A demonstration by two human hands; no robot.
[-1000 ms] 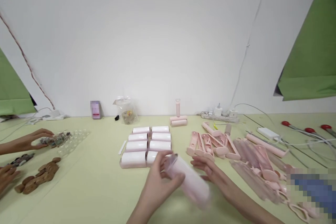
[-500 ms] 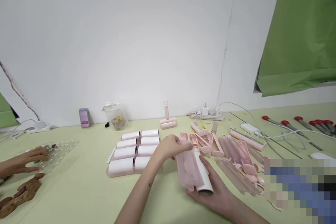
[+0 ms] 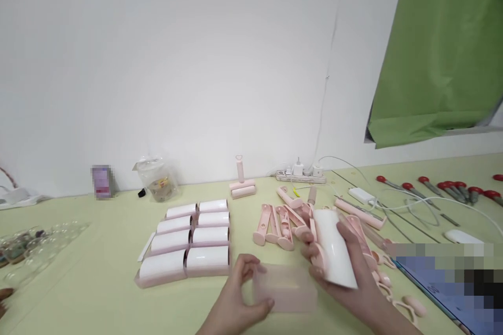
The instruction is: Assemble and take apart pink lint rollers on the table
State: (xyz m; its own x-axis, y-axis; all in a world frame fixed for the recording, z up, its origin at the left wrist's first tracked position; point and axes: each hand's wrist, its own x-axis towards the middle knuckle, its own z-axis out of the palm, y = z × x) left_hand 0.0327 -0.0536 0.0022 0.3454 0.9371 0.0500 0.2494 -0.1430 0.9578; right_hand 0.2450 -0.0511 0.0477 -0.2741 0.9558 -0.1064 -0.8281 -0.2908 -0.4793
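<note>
My left hand (image 3: 245, 296) grips one end of a translucent pink plastic cover (image 3: 293, 289) with thumb and fingers, low over the table. In my right hand (image 3: 348, 272) is a white lint roller roll (image 3: 333, 248), tilted, with my fingers wrapped around its underside. A pink plastic part (image 3: 317, 257) shows against the roll's left side, by my right fingertips. Left of my hands lie several white rolls (image 3: 208, 260) in two columns, seated in pinkish covers. Behind the held roll are pink handle parts (image 3: 271, 224) in a loose pile.
An assembled pink roller (image 3: 242, 189) leans at the wall beside a power strip (image 3: 301, 176). Red-handled tools (image 3: 411, 188), cables and a white mouse (image 3: 463, 238) lie right. A bagged cup (image 3: 157, 180) stands back left; bubble wrap (image 3: 43, 246) lies far left.
The cover and the roll, held together before, are now apart. My left hand has lowered with the cover; my right hand has moved right with the roll. The whole view has shifted.
</note>
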